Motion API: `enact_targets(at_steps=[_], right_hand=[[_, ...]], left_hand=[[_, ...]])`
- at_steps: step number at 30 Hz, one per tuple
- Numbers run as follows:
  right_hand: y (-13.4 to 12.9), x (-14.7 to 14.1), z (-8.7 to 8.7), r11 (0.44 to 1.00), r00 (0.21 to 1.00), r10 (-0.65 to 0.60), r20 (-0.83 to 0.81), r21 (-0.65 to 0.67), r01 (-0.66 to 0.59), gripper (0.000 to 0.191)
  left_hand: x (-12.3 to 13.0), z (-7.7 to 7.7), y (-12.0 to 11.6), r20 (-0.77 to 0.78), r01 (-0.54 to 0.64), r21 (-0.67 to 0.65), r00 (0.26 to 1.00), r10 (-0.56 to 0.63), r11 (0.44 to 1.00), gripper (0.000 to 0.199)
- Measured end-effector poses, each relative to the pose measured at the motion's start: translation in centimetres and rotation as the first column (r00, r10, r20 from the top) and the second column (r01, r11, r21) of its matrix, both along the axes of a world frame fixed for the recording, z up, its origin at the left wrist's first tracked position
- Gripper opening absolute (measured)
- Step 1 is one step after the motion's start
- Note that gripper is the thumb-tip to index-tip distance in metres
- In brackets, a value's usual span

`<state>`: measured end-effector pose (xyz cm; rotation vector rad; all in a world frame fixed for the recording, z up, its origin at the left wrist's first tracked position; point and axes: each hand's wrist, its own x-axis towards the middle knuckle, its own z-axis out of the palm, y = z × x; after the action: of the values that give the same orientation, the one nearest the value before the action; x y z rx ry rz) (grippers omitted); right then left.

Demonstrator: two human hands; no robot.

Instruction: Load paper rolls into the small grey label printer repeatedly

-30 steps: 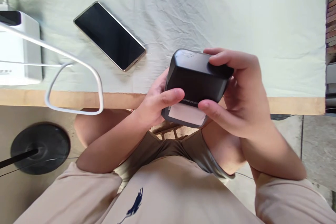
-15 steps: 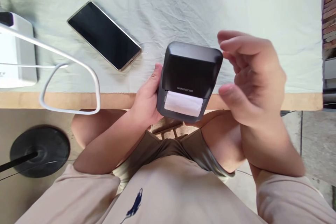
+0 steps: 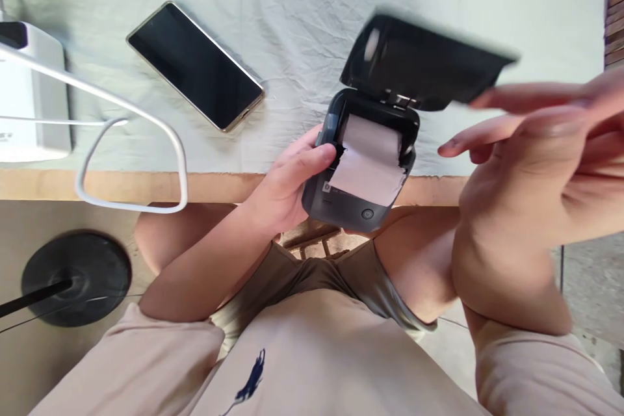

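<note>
A small black label printer [image 3: 324, 207] is in my left hand [image 3: 287, 185], the thumb on its left edge and the other fingers beneath it. Its black lid [image 3: 419, 62] stands raised on the hinge at the far end. Inside lies a roll of white paper [image 3: 370, 162], its ragged end spread over the front near a round button. My right hand [image 3: 531, 156] is to the right of the printer with fingers apart, a fingertip by the lid's right corner. Nothing shows in its grasp.
A phone [image 3: 195, 65] with a dark screen lies on the pale cloth [image 3: 292, 6]. At the left are a white device [image 3: 49, 91] and a looped white cable [image 3: 182, 175]. The wooden table edge [image 3: 219, 188] runs below; a black round base [image 3: 97, 279] stands on the floor.
The printer's lid has swung from closed to raised, showing the paper roll. My right hand has moved right, and my left thumb has shifted onto the printer's edge.
</note>
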<state>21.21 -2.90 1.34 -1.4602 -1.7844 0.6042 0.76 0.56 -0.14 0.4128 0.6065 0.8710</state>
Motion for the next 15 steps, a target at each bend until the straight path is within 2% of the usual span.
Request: enact_targets(at_steps=[4, 9, 12, 15], right_hand=[[1.5, -1.3, 1.6, 0.998, 0.998, 0.055, 0.035, 0.004, -0.055, 0.049], [0.9, -0.7, 3.4, 0.995, 0.99, 0.098, 0.102, 0.012, -0.1, 0.043], [0.1, 0.4, 3.5, 0.99, 0.963, 0.113, 0.245, 0.051, -0.13, 0.034], [0.0, 1.1, 3.1, 0.985, 0.894, 0.099, 0.438, 0.085, -0.151, 0.029]], left_hand=[[-0.2, -0.3, -0.4, -0.009, 0.018, 0.059, 1.0, -0.018, 0.998, 0.025], [-0.4, -0.2, -0.7, -0.053, 0.057, 0.123, 0.997, -0.051, 0.991, 0.041], [-0.8, -0.3, -0.7, -0.144, 0.101, 0.147, 0.986, -0.08, 0.984, 0.055], [-1.1, -0.6, -0.7, -0.19, 0.127, 0.172, 0.977, -0.094, 0.977, 0.063]])
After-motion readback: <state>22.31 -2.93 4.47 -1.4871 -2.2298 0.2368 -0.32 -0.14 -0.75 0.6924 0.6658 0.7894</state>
